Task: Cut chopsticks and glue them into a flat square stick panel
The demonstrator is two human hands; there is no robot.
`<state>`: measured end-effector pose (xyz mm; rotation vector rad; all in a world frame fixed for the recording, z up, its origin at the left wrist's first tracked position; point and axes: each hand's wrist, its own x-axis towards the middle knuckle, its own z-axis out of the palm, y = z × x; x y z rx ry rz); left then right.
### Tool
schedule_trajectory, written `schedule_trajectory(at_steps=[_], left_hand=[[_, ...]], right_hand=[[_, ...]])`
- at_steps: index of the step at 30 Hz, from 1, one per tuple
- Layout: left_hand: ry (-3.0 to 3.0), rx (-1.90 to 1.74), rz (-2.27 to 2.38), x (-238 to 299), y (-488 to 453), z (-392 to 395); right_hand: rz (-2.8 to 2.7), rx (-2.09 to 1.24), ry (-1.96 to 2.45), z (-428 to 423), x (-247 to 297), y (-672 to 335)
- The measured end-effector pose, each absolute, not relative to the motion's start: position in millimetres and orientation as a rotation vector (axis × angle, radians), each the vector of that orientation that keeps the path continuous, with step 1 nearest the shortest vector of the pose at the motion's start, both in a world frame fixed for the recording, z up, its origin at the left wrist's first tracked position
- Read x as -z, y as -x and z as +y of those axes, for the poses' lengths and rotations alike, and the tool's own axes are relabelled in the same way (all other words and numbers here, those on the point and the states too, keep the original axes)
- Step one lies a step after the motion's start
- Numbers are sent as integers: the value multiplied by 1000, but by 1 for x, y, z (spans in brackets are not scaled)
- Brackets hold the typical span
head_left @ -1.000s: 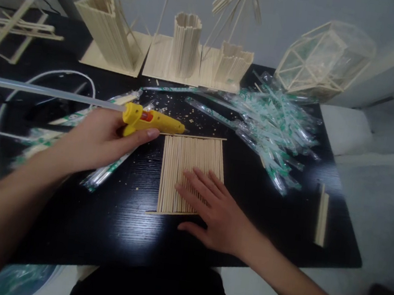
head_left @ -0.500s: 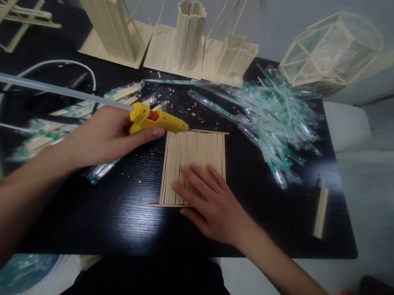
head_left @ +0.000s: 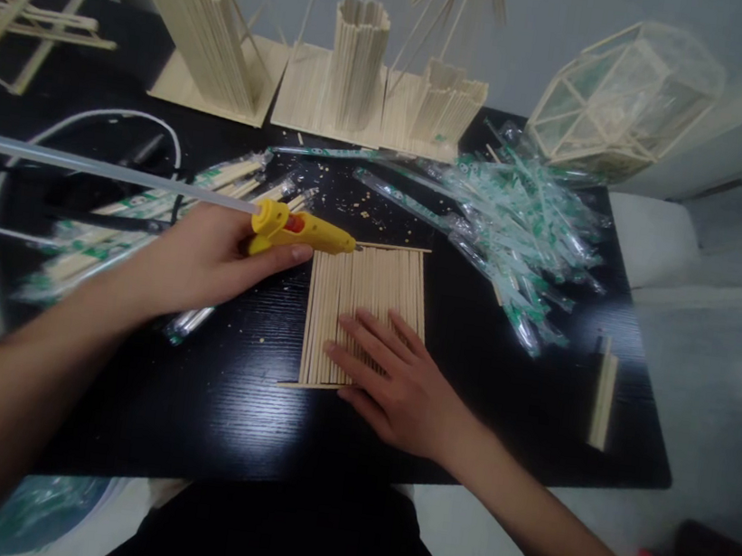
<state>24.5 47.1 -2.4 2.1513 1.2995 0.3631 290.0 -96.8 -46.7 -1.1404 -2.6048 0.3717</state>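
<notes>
While pinned centrally on a black table [head_left: 223, 414] by the spread-fingered right hand [head_left: 398, 386], a pale wooden-stick panel [head_left: 370, 282] is seemingly glued along its far edge; a yellow glue gun [head_left: 301, 231], clasped in the left hand [head_left: 209, 261], needs steady guiding.

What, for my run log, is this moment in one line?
left hand: holds yellow glue gun, nozzle at top edge of stick panel | right hand: flat on stick panel

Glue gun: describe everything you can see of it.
The glue gun is yellow plastic with a red patch near its back. It is held nearly level, nozzle pointing right, tip at the top edge of the stick panel. A long clear glue stick juts from its back. The left hand grips its handle.
</notes>
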Motion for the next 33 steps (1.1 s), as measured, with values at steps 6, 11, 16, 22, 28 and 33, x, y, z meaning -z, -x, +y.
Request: schedule_trajectory(at_steps=[6,11,16,22,28,33], left_hand=[[-2155,-342,1313,2,-25,47],[-2154,-371,1266,1,-25,46],[-2143,-428,1221,5,-23,46],[-2181,-534,1278,5,-21,46],[-2240,-511,1607,-5,-18,51],[-2399,-455,1773,-13,-4,66]], right_hand=[[-2582,-348,1139,-98,48,-290],[-2584,-365,1147,-97,47,-289],[-2544,-367,1123,-97,49,-292],[-2290,-356,1245,-82,41,-321],[-2135,-306,1443,-34,33,-346],[-2173,-356,1374,3,42,-341]])
